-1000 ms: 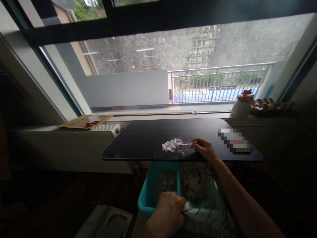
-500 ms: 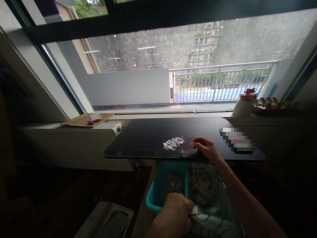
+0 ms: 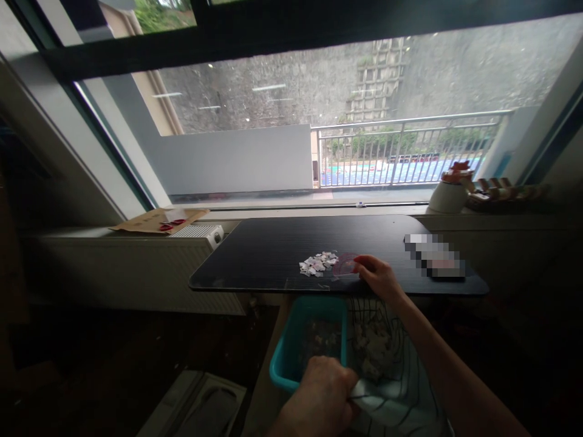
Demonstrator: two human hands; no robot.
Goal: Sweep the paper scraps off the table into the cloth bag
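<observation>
My right hand (image 3: 377, 274) pinches a clear pink plastic piece (image 3: 344, 265), rounded like a protractor, against the black tabletop (image 3: 259, 249). Just left of the piece lies a small heap of torn paper scraps (image 3: 317, 263); a few thin bits lie near the front edge. Lower down, my left hand (image 3: 319, 391) is closed around a gathered edge of light cloth with dark lines (image 3: 387, 400). The cloth sags below the table edge and holds many paper scraps (image 3: 374, 343). Beside it, touching or nearly so, stands a turquoise plastic basket (image 3: 279, 371) with small bits inside.
A blurred-out flat object (image 3: 435, 258) lies on the table's right side. A white jar (image 3: 449, 195) stands on the windowsill. At left, brown paper (image 3: 136, 220) with red-handled scissors (image 3: 172, 225) rests above a radiator (image 3: 182, 261). A pale box (image 3: 200, 400) is on the floor.
My right hand has slid slightly left with the pink plastic piece, closer to the heap. A small scrap by the table's front edge no longer shows there. My left hand stays on the cloth.
</observation>
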